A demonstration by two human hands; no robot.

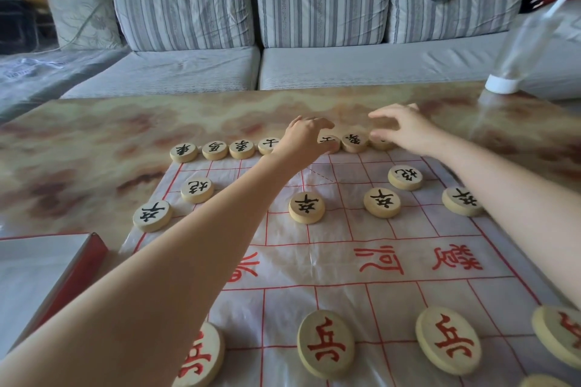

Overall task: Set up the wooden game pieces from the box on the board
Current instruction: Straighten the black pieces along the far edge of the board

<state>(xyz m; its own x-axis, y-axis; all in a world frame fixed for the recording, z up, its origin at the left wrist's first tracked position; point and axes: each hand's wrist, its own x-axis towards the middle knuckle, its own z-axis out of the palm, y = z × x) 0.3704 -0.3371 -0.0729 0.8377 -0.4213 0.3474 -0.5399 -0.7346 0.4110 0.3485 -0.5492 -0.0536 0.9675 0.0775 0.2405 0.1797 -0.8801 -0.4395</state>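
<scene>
Far left, the red-edged box point(63, 273) sits on the marbled table point(78, 141), just beside the board's corner. The board point(345, 264), a thin sheet with a red grid, lies flat across the middle. Along its far edge runs a row of black-marked pieces point(214, 149), four of them showing left of the arm. In front of them stand a cannon piece point(197, 189) and a soldier piece point(152, 215) on the left flank.

Now the left hand point(303, 135): it reaches over the middle of that back row, knuckles up, fingers curled downward and hidden behind the hand, so I cannot tell whether they pinch a piece. Three more back-row pieces point(354, 141) show on its right.

The right hand point(405, 129) hangs over the last of them, fingers spread and arched, forefinger lifted clear, thumb low beside that piece.

Below, three soldiers and a second cannon point(405, 177) stand on their points. Nearest the camera, four red-marked pieces point(325, 343) line the near side.

Far right, a clear bottle point(515, 50) stands on the table's edge, a striped sofa point(314, 16) behind.
</scene>
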